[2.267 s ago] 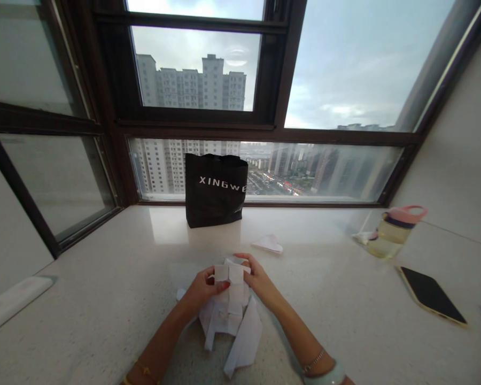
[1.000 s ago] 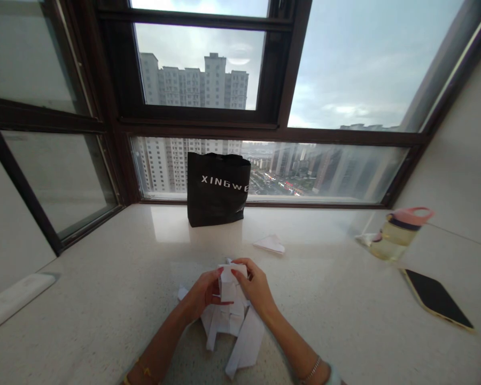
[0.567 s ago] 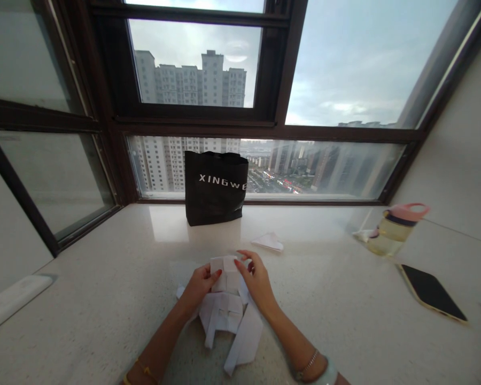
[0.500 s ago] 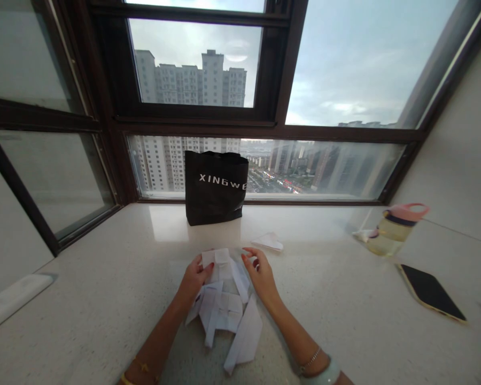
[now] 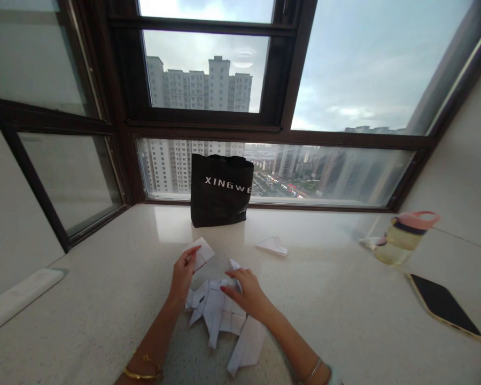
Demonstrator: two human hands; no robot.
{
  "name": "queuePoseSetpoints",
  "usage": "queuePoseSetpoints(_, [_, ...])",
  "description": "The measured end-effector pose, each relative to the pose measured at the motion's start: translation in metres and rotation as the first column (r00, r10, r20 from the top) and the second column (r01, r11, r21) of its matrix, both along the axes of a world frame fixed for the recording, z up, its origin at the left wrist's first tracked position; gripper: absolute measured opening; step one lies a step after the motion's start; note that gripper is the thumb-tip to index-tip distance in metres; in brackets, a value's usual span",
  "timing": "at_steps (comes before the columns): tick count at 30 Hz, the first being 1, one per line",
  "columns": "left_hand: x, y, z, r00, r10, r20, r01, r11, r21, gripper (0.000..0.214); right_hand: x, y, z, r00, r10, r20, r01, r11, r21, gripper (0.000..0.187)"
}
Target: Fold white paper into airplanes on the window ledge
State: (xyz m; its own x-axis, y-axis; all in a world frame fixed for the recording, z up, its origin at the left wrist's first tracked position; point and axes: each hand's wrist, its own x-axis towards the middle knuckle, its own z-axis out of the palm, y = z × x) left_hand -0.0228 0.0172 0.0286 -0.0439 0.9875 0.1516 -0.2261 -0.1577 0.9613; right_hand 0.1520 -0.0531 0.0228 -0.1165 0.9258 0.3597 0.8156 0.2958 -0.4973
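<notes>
My left hand (image 5: 183, 272) pinches a folded white paper square (image 5: 203, 253) between thumb and fingers, raised above the counter and tilted. My right hand (image 5: 249, 293) is over a loose pile of folded white paper pieces (image 5: 214, 307), thumb and forefinger apart; whether its fingertips touch the paper I cannot tell. Beyond the right fingers a pointed bit of white paper (image 5: 234, 264) sticks out, partly hidden by the hand. A wider folded strip (image 5: 246, 345) lies at the near right side of the pile, below my right wrist.
A folded paper piece (image 5: 272, 245) lies apart beyond my right hand. Behind it, a black bag (image 5: 222, 206) stands by the window. To the right are a pink-lidded bottle (image 5: 403, 240) and a dark tablet-like device (image 5: 444, 303). A long white object (image 5: 24, 299) lies at left.
My left hand has lifted the paper square away from the pile, up and to the left. My right hand has moved left and nearer, over the pile. The view has shifted slightly.
</notes>
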Motion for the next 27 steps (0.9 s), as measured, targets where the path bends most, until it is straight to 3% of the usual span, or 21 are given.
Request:
queuePoseSetpoints(5, [0.001,-0.002,0.001,0.999,-0.006,-0.039,0.005,1.0,-0.027,0.048,-0.009,-0.009,0.002,0.958,-0.182,0.222,0.196,0.98,-0.044,0.056])
queuePoseSetpoints(11, [0.001,-0.003,0.001,0.999,-0.001,-0.05,-0.001,1.0,-0.028,0.047,0.006,-0.009,0.004,0.974,-0.028,0.225,0.084,0.966,-0.245,0.051])
queuePoseSetpoints(14, [0.001,-0.005,0.003,0.998,0.005,-0.064,-0.006,1.0,-0.011,0.043,0.007,-0.005,0.004,0.995,-0.015,0.1,0.04,0.967,-0.253,0.04])
queuePoseSetpoints(17, [0.0,-0.007,0.005,0.995,0.014,-0.098,-0.014,1.0,-0.001,0.038,0.008,0.001,0.007,0.99,-0.012,-0.143,-0.017,0.979,-0.203,0.03])
queuePoseSetpoints(23, [0.003,-0.011,0.012,0.976,0.003,-0.217,0.003,1.0,0.028,0.032,0.02,0.008,0.017,0.809,0.049,-0.586,-0.15,0.981,-0.125,0.037])
queuePoseSetpoints(25, [0.004,-0.012,0.015,0.964,-0.008,-0.265,0.023,0.998,0.056,0.029,0.023,0.007,0.019,0.745,0.062,-0.665,-0.199,0.971,-0.133,0.041])
queuePoseSetpoints(27, [0.005,-0.014,0.018,0.961,-0.035,-0.276,0.059,0.995,0.08,0.027,0.024,0.006,0.021,0.73,0.061,-0.68,-0.222,0.963,-0.152,0.042])
